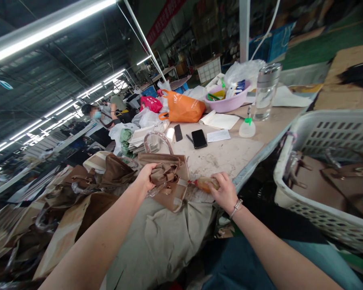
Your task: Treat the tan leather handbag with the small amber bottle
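A brown handbag (169, 197) lies tilted at the table's near edge, its wrapped handle pointing away from me. My left hand (147, 177) grips bunched brown material at the bag's upper side; thin clear plastic hangs by the fingers. In my right hand (224, 191) is a squeeze bottle (206, 184) with amber contents. Its narrow red tip points left at the bag's side edge, close to a pale patch; whether the tip touches cannot be made out. Greyish cloth (172, 237) is spread below the bag.
A white plastic basket (317, 205) with brown bags stands at right. Brown bags and panels (87, 201) are heaped at left. The table holds a phone (199, 138), a small glue bottle (247, 128), a clear flask (265, 94), an orange bag (184, 108) and a purple basin (226, 105). A masked person (98, 117) sits far left.
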A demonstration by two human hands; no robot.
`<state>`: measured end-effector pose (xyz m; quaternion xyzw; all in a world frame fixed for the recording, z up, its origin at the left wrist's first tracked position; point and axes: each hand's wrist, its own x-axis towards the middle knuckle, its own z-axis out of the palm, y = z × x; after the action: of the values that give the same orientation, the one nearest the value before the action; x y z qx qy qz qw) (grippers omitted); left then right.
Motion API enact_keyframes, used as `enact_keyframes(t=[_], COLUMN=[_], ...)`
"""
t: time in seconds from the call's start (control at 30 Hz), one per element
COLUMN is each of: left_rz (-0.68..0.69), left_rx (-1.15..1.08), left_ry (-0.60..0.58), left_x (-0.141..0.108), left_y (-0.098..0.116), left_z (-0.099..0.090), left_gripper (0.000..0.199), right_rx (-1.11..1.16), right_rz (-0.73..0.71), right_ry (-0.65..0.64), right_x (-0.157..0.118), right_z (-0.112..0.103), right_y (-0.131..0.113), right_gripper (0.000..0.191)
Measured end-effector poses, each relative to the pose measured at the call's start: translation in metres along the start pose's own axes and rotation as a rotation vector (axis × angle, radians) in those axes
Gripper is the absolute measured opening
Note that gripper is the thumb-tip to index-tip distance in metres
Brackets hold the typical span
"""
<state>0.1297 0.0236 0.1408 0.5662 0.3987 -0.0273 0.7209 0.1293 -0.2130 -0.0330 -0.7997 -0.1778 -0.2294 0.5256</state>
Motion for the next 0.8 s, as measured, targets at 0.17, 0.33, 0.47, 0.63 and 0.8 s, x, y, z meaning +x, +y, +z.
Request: enact_keyframes(t=[0.17,0.33,0.47,0.63,0.8], left_rz=[0.02,0.032,0.03,0.019,0.026], left_rx=[0.041,0.057,0.066,0.071,0.064], left_ry=[0.014,0.01,0.021,-0.002,-0.035], left_x=[0.001,0.0,-0.004,-0.005,-0.003], left_y=[0.0,-0.001,-0.001,0.0,-0.001], left_z=[-0.002,-0.002,0.001,0.001,0.0], left_gripper=[0.013,0.014,0.014,0.016,0.018], right_rx=[0.046,0.072,0.108,0.134,0.095], right_rz=[0.076,0.058,0.045,0.052,0.052], right_ry=[0.019,0.125,0.239,0.266,0.194], right_x=[0.0,0.004,0.014,0.018,0.009], right_z=[0.007,0.009,0.001,-0.004,0.002], right_y=[0.003,0.003,-0.001,-0.003,0.001], right_gripper=[0.01,0.012,0.014,0.014,0.012])
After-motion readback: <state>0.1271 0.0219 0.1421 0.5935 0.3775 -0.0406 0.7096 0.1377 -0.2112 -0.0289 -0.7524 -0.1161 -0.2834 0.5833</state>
